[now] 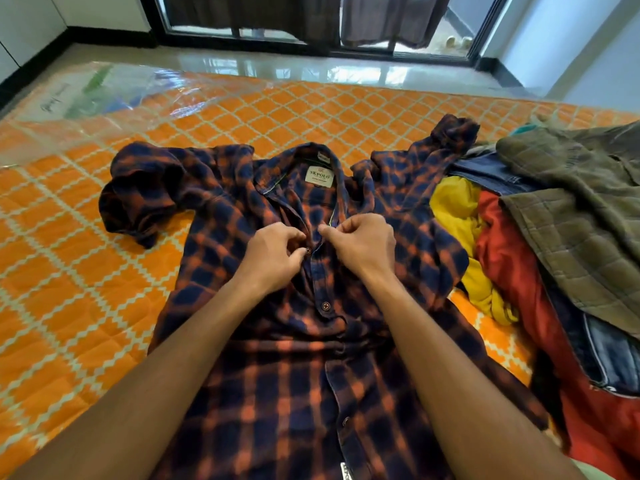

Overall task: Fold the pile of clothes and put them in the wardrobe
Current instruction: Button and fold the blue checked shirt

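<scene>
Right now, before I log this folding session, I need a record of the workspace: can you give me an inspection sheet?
Surface: orange patterned mattress, with clear plastic wrap over its far left part.
Job's things: plaid shirt spread front up, collar away from the person, open at the collar; pile of clothes unfolded at the right.
Clutter: nothing seen.
Hands: left hand and right hand each pinch the shirt's front edges by an upper button.
Cables: nothing seen.
Surroundings: glossy floor, dark-framed glass door beyond.
</scene>
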